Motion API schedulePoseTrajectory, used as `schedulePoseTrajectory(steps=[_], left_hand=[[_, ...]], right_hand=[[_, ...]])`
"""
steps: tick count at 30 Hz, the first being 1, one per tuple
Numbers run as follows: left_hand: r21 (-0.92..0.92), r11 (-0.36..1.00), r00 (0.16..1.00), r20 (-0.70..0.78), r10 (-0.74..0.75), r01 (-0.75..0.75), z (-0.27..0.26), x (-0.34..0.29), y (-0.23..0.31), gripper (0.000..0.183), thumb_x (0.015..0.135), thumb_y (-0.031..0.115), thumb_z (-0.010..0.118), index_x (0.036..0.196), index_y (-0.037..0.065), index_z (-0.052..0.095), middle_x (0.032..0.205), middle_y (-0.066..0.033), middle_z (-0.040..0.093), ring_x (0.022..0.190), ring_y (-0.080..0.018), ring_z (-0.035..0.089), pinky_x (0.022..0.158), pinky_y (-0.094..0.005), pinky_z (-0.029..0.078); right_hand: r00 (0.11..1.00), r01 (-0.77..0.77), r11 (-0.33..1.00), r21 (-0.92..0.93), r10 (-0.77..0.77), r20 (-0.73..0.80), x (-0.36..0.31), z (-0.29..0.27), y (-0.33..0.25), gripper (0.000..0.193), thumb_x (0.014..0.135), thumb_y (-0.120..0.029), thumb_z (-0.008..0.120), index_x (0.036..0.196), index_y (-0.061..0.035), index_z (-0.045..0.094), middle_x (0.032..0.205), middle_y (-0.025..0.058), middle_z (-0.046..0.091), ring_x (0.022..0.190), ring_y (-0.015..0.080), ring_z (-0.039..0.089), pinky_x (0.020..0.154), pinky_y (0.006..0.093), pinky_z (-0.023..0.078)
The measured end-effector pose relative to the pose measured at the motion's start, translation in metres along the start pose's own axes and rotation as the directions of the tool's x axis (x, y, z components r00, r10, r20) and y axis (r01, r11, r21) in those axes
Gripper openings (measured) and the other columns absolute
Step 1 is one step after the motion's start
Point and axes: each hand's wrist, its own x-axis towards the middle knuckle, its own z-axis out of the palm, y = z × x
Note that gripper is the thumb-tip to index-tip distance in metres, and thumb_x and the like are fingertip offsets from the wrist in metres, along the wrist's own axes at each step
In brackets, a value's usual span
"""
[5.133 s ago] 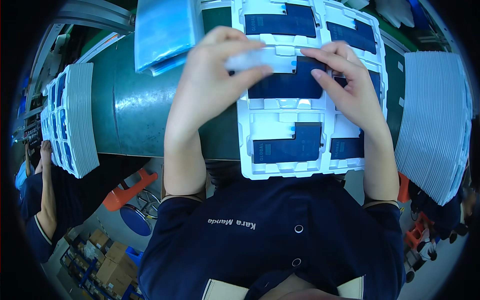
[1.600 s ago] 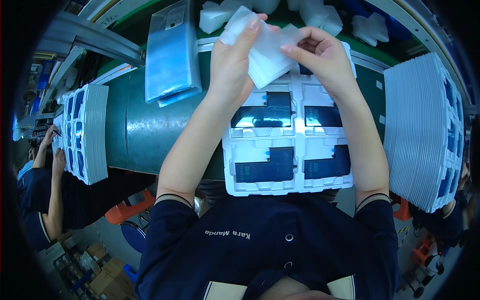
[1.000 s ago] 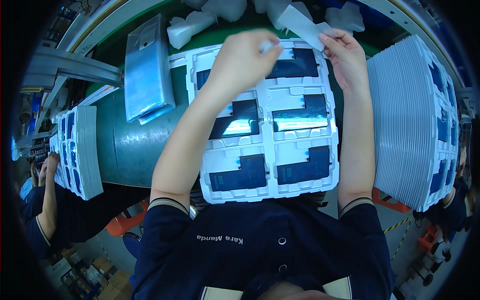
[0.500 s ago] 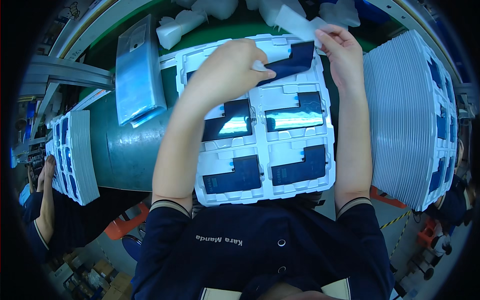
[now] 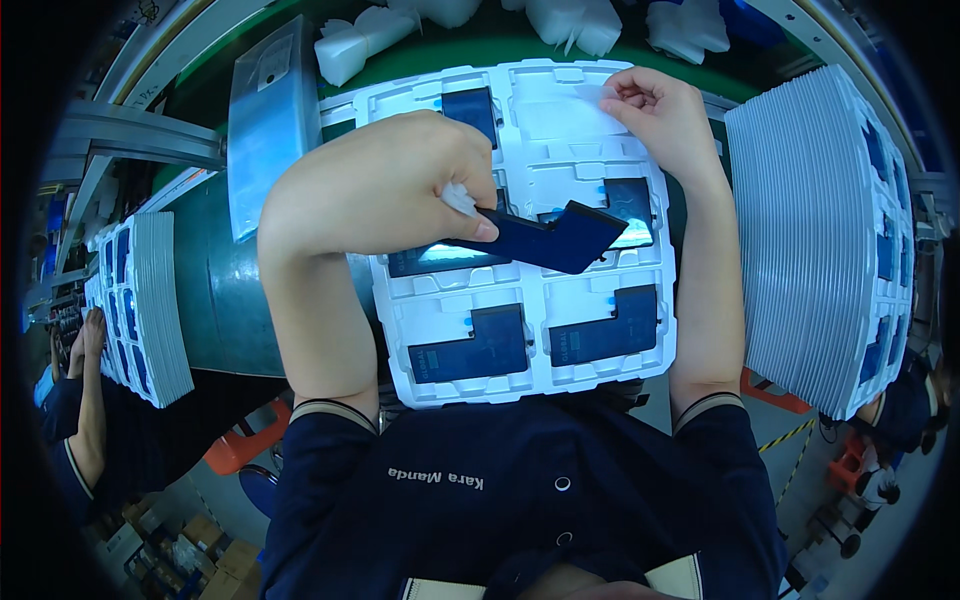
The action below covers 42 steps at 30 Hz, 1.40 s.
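Note:
My left hand [image 5: 425, 185] is closed on a dark, L-shaped flat battery pack [image 5: 545, 240], held tilted above the middle of the white moulded tray [image 5: 535, 310]. A crumpled white wad [image 5: 460, 198] pokes out of the same fist. With thumb and fingers, my right hand [image 5: 655, 112] pinches a thin translucent white sheet [image 5: 592, 94] at the tray's far right compartment, which has no battery in it. Similar batteries lie in the other compartments: far left [image 5: 470, 112], middle right [image 5: 632, 208], near left [image 5: 470, 345] and near right [image 5: 605, 327]. The middle left one is partly hidden.
Tall stacks of trays stand at the right [image 5: 800, 240] and far left [image 5: 160, 310]. A clear blue plastic bag [image 5: 268, 130] lies left of the tray. White foam bundles [image 5: 365, 42] line the back. A co-worker's arm [image 5: 92, 400] reaches to the left stack.
My left hand has brought the battery from the far right compartment nearer, over the tray's middle. My right hand has lowered the white sheet from beyond the tray's back edge to that compartment.

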Motion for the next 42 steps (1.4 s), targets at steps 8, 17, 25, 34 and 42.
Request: schedulePoseTrajectory(steps=[8,17,25,34,42], left_hand=[[-0.078,0.996,0.972,-0.233,0.024,-0.044,0.005,0.014,-0.006,0.019,0.076,0.014,0.075,0.079,-0.003,0.068,0.078,-0.0076,0.06,0.072,-0.019,0.056,0.065,-0.0315,0.042],[-0.317,0.943,0.867,-0.437,-0.238,0.099,0.026,0.053,-0.027,0.032,0.083,0.03,0.07,0.089,-0.002,0.068,0.083,-0.0057,0.062,0.077,-0.0153,0.058,0.071,-0.0286,0.044],[-0.336,0.93,0.679,-0.648,-0.344,0.151,0.004,0.042,-0.012,0.029,0.088,0.024,0.066,0.108,0.003,0.066,0.097,-0.0084,0.067,0.084,-0.0148,0.062,0.075,-0.0275,0.049],[-0.521,0.832,0.711,-0.657,-0.248,-0.191,0.01,0.049,-0.016,0.034,0.09,0.01,0.058,0.121,-0.004,0.055,0.098,-0.0109,0.064,0.078,-0.0109,0.058,0.067,-0.0219,0.047],[-0.811,0.107,0.724,-0.566,-0.394,-0.576,0.052,0.078,-0.001,0.03,0.091,0.018,0.062,0.114,-0.001,0.059,0.106,-0.0188,0.066,0.097,-0.0243,0.065,0.085,-0.0355,0.054]], right_hand=[[0.987,0.099,0.955,-0.278,-0.131,-0.097,-0.006,0.007,-0.013,0.028,0.079,-0.009,0.072,0.107,-0.0047,0.067,0.089,0.0103,0.066,0.077,0.019,0.061,0.074,0.0272,0.051],[0.994,0.058,0.708,0.704,-0.109,0.028,-0.007,-0.011,-0.021,0.045,0.089,-0.007,0.064,0.132,-0.0025,0.049,0.109,0.0087,0.065,0.102,0.0126,0.06,0.092,0.0257,0.045],[0.999,-0.045,0.922,0.385,0.039,0.022,-0.001,0.0,0.006,0.042,0.089,-0.016,0.065,0.128,-0.0102,0.053,0.105,0.0114,0.067,0.098,0.0188,0.064,0.082,0.029,0.051],[0.981,0.091,0.916,-0.39,-0.149,-0.122,-0.003,0.013,0.019,0.045,0.079,-0.03,0.074,0.119,-0.0119,0.062,0.134,0.0132,0.047,0.128,0.0307,0.039,0.097,0.0404,0.043],[0.993,0.002,0.728,0.686,-0.081,0.083,-0.014,0.004,-0.039,0.045,0.081,-0.024,0.076,0.116,-0.0035,0.058,0.102,0.0082,0.066,0.094,0.0143,0.062,0.08,0.0258,0.049]])
